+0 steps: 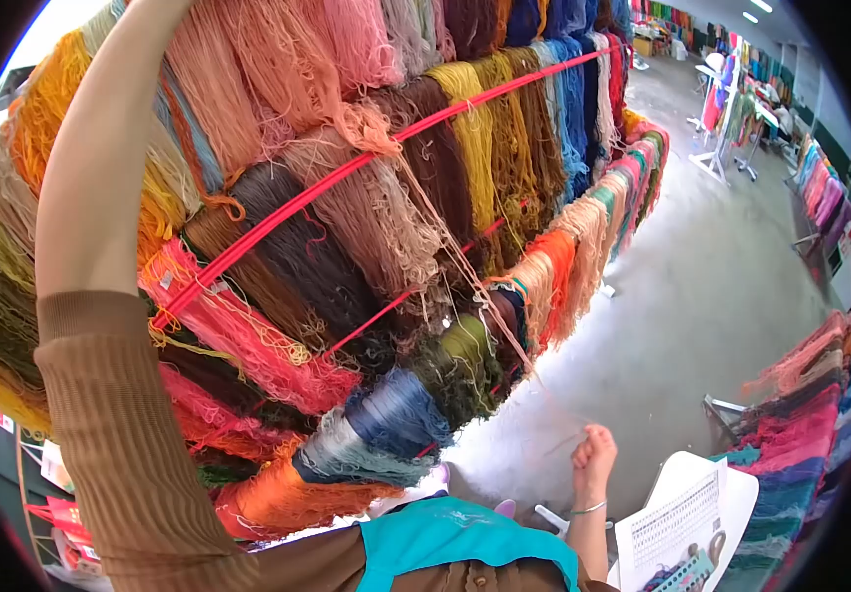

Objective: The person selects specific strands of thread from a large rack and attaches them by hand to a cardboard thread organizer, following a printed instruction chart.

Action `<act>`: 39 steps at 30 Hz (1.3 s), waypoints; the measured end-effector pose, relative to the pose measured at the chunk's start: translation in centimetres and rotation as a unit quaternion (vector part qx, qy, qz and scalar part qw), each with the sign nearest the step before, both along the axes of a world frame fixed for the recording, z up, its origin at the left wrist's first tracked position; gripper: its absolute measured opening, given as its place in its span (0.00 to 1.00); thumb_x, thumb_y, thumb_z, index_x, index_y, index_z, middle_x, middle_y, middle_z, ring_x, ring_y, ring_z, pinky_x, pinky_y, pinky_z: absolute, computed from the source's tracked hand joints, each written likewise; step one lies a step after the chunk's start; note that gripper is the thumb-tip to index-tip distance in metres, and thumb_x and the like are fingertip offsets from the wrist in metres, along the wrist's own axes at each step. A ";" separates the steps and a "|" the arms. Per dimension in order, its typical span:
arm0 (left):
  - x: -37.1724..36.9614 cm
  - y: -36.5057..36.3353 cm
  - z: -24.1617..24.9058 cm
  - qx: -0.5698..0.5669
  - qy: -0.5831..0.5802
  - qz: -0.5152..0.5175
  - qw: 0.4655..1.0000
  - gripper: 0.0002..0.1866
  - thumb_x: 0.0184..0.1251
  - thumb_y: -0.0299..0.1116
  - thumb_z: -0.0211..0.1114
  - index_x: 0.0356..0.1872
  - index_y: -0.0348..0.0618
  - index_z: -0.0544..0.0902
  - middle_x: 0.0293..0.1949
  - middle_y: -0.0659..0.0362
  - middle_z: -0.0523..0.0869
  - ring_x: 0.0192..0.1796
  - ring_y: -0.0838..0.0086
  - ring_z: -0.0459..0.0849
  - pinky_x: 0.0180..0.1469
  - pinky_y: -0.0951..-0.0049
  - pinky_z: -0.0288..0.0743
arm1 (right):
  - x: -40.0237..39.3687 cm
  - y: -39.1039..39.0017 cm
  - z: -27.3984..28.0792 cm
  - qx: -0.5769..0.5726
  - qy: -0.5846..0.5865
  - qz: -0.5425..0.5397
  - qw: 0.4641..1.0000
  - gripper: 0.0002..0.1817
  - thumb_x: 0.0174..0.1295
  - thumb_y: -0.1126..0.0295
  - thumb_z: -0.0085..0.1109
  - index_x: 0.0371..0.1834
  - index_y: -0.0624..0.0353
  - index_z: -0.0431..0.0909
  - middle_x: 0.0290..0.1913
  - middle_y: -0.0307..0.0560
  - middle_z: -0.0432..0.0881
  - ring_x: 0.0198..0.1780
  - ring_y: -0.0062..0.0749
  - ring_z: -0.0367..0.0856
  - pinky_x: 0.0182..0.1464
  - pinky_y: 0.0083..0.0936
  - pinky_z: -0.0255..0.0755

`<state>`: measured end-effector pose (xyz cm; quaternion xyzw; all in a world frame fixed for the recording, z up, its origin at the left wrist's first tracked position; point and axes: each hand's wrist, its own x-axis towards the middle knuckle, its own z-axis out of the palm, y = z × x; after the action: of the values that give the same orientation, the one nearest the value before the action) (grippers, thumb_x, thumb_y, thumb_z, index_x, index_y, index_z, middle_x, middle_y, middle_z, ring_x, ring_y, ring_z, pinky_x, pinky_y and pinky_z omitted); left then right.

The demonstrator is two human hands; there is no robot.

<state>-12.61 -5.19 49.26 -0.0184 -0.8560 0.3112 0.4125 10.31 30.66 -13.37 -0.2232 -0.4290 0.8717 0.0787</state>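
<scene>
My right hand (594,454) is closed, low and right of the middle, with a bracelet at its wrist. It grips thin peach yarn strands (489,306), which run down from a peach skein (366,128) looped over a red bar (287,212). My left arm, in a pushed-up brown sleeve, reaches up past the hanging yarn; its hand is beyond the top edge. Around the strands hang brown skeins (425,138), a yellow skein (467,118) and a black skein (297,247). Below them are a blue skein (396,409) and an orange skein (297,498).
A white stand (687,493) at my right bears a printed sheet (667,523) and scissors (716,545). More yarn hangs on a rack (790,444) at the right. Grey floor (682,286) stretches between the racks, with white stands (721,148) farther back.
</scene>
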 end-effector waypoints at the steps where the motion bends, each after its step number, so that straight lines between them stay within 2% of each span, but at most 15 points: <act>1: 0.3 -0.7 -0.4 0.015 -0.039 -0.126 0.991 0.27 0.68 0.36 0.57 0.68 0.43 0.69 0.65 0.43 0.74 0.69 0.51 0.71 0.68 0.51 0.67 | 0.0 0.5 1.2 0.006 0.022 -0.007 1.000 0.06 0.72 0.69 0.56 0.37 0.57 0.77 0.14 0.28 0.56 0.11 0.14 0.51 0.14 0.17 0.44; 3: 0.8 -2.1 -1.2 0.036 -0.161 -0.353 0.921 0.32 0.66 0.35 0.59 0.72 0.39 0.65 0.70 0.44 0.69 0.76 0.51 0.61 0.75 0.47 0.58 | 0.3 1.5 3.4 0.014 0.051 -0.022 0.998 0.07 0.73 0.68 0.55 0.37 0.57 0.76 0.14 0.28 0.56 0.11 0.13 0.51 0.13 0.17 0.44; 5: -0.1 -2.8 -5.2 0.000 -0.166 -0.500 0.850 0.25 0.61 0.36 0.64 0.60 0.41 0.75 0.61 0.50 0.78 0.66 0.55 0.72 0.67 0.50 0.67 | 0.9 2.2 5.8 0.022 0.079 -0.046 0.996 0.07 0.74 0.68 0.54 0.38 0.58 0.77 0.14 0.27 0.56 0.12 0.12 0.50 0.14 0.16 0.43; 7: -0.9 -0.5 -11.8 -0.102 -0.081 -0.444 0.886 0.19 0.59 0.26 0.66 0.53 0.47 0.85 0.48 0.50 0.88 0.56 0.57 0.85 0.61 0.63 0.79 | 1.7 3.2 7.8 0.028 0.101 -0.063 0.992 0.08 0.74 0.67 0.54 0.38 0.58 0.77 0.14 0.26 0.56 0.12 0.11 0.50 0.14 0.16 0.42; 8: -2.0 -0.3 -15.0 -0.106 -0.194 -0.383 0.897 0.18 0.62 0.27 0.66 0.55 0.48 0.84 0.53 0.52 0.87 0.60 0.57 0.82 0.65 0.58 0.75 | 2.0 3.6 8.7 0.037 0.114 -0.075 0.990 0.08 0.74 0.67 0.54 0.38 0.58 0.77 0.14 0.26 0.56 0.12 0.11 0.50 0.15 0.15 0.42; 10: -3.0 -1.0 -20.0 -0.118 -0.256 -0.374 0.883 0.17 0.65 0.33 0.66 0.55 0.52 0.84 0.59 0.57 0.82 0.69 0.61 0.74 0.71 0.52 0.65 | 2.5 4.4 10.4 0.054 0.131 -0.096 0.985 0.09 0.75 0.67 0.53 0.39 0.59 0.77 0.14 0.26 0.56 0.12 0.10 0.49 0.15 0.15 0.42; 12: -5.4 -2.3 -22.0 -0.128 -0.251 -0.355 0.892 0.15 0.62 0.31 0.65 0.51 0.51 0.85 0.59 0.58 0.81 0.68 0.61 0.74 0.71 0.53 0.64 | 3.0 5.6 11.4 0.066 0.151 -0.106 0.981 0.09 0.76 0.67 0.52 0.39 0.59 0.77 0.14 0.26 0.55 0.12 0.10 0.48 0.15 0.15 0.42; 14: -8.1 -4.1 -22.1 -0.112 -0.230 -0.382 0.888 0.13 0.56 0.30 0.64 0.45 0.47 0.86 0.53 0.55 0.85 0.62 0.62 0.79 0.64 0.55 0.71 | 3.5 6.9 13.0 0.079 0.164 -0.124 0.975 0.09 0.76 0.67 0.52 0.39 0.59 0.77 0.14 0.25 0.55 0.12 0.09 0.48 0.15 0.14 0.41; 17: -9.3 -4.5 -20.9 0.014 -0.280 -0.457 0.844 0.10 0.59 0.25 0.60 0.40 0.44 0.85 0.41 0.55 0.85 0.49 0.56 0.83 0.51 0.60 0.76 | 4.0 10.4 14.3 0.116 0.196 -0.167 0.959 0.09 0.76 0.67 0.51 0.40 0.60 0.76 0.15 0.26 0.56 0.13 0.08 0.48 0.15 0.14 0.41; 22: -10.6 -5.4 -19.2 0.092 -0.217 -0.400 0.886 0.05 0.67 0.27 0.57 0.39 0.38 0.79 0.36 0.47 0.81 0.45 0.50 0.81 0.47 0.60 0.75 | 4.2 16.9 18.7 0.171 0.254 -0.209 0.929 0.09 0.77 0.67 0.49 0.44 0.62 0.75 0.17 0.25 0.56 0.14 0.08 0.47 0.16 0.14 0.40; 25: -14.1 -7.6 -19.1 0.200 -0.299 -0.317 0.878 0.09 0.74 0.30 0.53 0.41 0.35 0.78 0.37 0.44 0.82 0.43 0.54 0.83 0.48 0.61 0.74 | 4.4 21.7 21.6 0.191 0.264 -0.223 0.919 0.11 0.78 0.66 0.49 0.48 0.63 0.76 0.17 0.25 0.54 0.14 0.08 0.47 0.16 0.15 0.40; 29: -16.3 -8.7 -18.8 0.196 -0.368 -0.284 0.863 0.12 0.70 0.30 0.58 0.48 0.37 0.83 0.42 0.42 0.86 0.46 0.56 0.85 0.50 0.62 0.76 | 3.7 29.3 24.3 0.223 0.277 -0.226 0.907 0.11 0.77 0.68 0.48 0.51 0.63 0.77 0.18 0.25 0.57 0.14 0.09 0.48 0.16 0.14 0.42; 34: -14.3 -6.8 -17.6 0.091 -0.397 -0.248 0.879 0.09 0.65 0.31 0.63 0.36 0.35 0.85 0.35 0.40 0.86 0.36 0.56 0.85 0.43 0.59 0.76 | 3.6 37.6 28.5 0.322 0.215 -0.309 0.869 0.11 0.75 0.71 0.52 0.54 0.61 0.80 0.24 0.26 0.71 0.16 0.08 0.55 0.17 0.11 0.47; 35: -15.1 -7.7 -18.0 0.128 -0.429 -0.290 0.846 0.10 0.65 0.32 0.63 0.33 0.34 0.85 0.32 0.40 0.84 0.34 0.60 0.83 0.42 0.59 0.76 | 3.8 38.8 29.7 0.314 0.190 -0.359 0.858 0.11 0.75 0.69 0.54 0.55 0.60 0.80 0.19 0.24 0.65 0.15 0.08 0.53 0.16 0.12 0.46; 39: -18.9 -10.7 -19.0 0.156 -0.431 -0.327 0.826 0.13 0.68 0.34 0.62 0.30 0.31 0.83 0.25 0.42 0.80 0.30 0.66 0.79 0.39 0.60 0.74 | 6.8 40.4 34.0 0.378 0.055 -0.402 0.832 0.12 0.67 0.63 0.62 0.50 0.54 0.84 0.15 0.25 0.62 0.12 0.11 0.53 0.15 0.17 0.46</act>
<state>-31.52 -15.87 30.24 -0.3651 -0.9277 -0.0190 0.0763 17.08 71.07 20.65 -0.2801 -0.5927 0.5441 0.5237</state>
